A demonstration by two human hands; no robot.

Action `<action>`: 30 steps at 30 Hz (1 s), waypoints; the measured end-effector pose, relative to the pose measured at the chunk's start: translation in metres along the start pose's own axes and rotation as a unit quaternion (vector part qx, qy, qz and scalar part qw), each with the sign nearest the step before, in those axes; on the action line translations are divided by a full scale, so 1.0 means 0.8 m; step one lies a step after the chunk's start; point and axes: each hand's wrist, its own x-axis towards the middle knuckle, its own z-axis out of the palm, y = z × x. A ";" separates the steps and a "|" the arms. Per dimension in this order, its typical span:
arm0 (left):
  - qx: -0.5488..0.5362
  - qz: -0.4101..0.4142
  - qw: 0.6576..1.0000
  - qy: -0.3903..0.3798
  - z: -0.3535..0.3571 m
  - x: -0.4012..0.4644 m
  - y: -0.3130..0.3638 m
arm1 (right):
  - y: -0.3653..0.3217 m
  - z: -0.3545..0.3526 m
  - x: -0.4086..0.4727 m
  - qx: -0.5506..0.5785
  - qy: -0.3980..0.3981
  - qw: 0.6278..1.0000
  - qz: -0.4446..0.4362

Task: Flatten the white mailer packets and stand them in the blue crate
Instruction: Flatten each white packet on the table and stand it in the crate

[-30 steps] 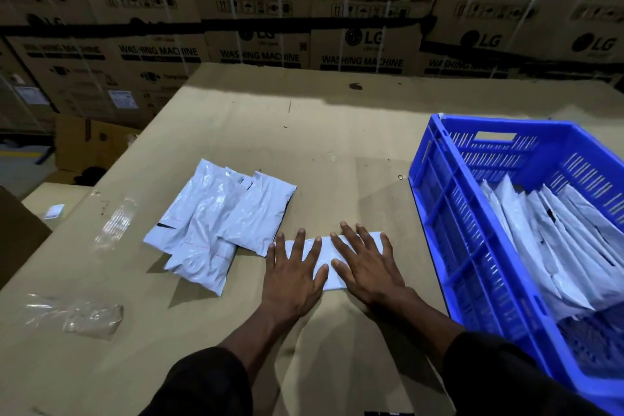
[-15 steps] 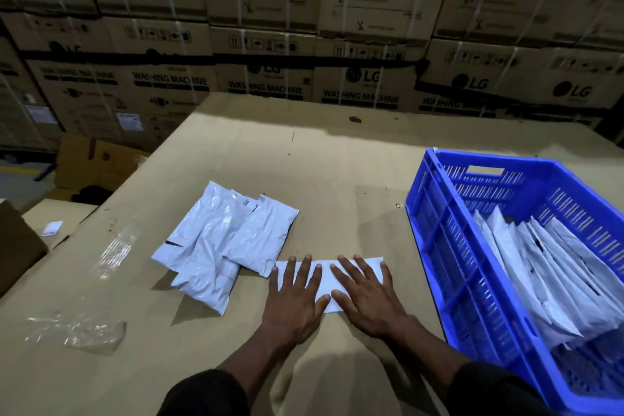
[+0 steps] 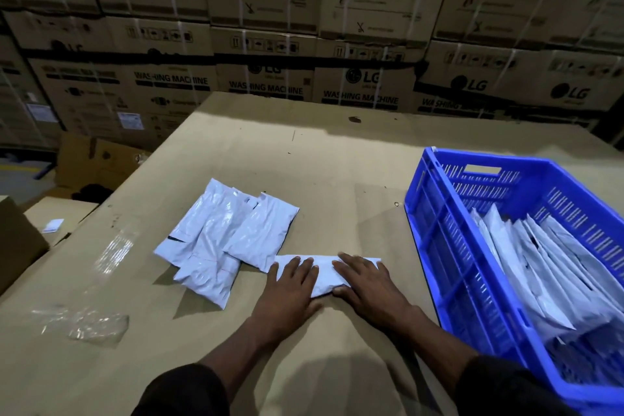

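A white mailer packet [image 3: 324,275] lies flat on the cardboard-covered table [image 3: 337,179], near the front middle. My left hand [image 3: 290,290] presses its left part with straight fingers. My right hand [image 3: 368,284] presses its right part, fingers straight and spread. Both palms hide much of the packet. A small pile of white mailer packets [image 3: 223,243] lies just to the left, one of them touching the pressed packet's corner. The blue crate [image 3: 439,246] stands at the right, with several white packets [image 3: 547,273] leaning upright inside it.
Stacked cardboard washing-machine boxes [image 3: 337,44] form a wall behind the table. Crumpled clear plastic [image 3: 84,324] lies at the front left, and a strip of clear tape [image 3: 114,252] shines beside it. Lower boxes [image 3: 20,240] stand off the table's left edge.
Both hands have slid back toward me along the packet, still pressing it flat. The camera has tilted upward, showing more of the box wall.
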 end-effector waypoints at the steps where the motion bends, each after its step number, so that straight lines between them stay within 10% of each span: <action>1: 0.000 -0.003 1.000 0.013 -0.003 0.002 0.003 | -0.001 0.003 -0.001 -0.021 0.023 0.999 -0.027; 8: 0.003 -0.044 0.995 0.089 -0.014 0.014 -0.003 | -0.009 0.039 -0.025 -0.206 0.143 0.937 -0.243; 18: -0.023 -0.016 0.975 0.219 -0.038 0.026 -0.025 | -0.001 -0.012 0.020 -0.063 0.257 0.945 -0.194; 23: 0.129 0.039 0.932 0.336 -0.065 0.040 -0.019 | -0.017 -0.064 0.046 0.072 0.194 0.975 -0.081; 30: 0.108 0.043 0.960 0.256 -0.037 0.032 -0.010 | -0.012 -0.083 0.070 0.256 -0.003 0.966 -0.035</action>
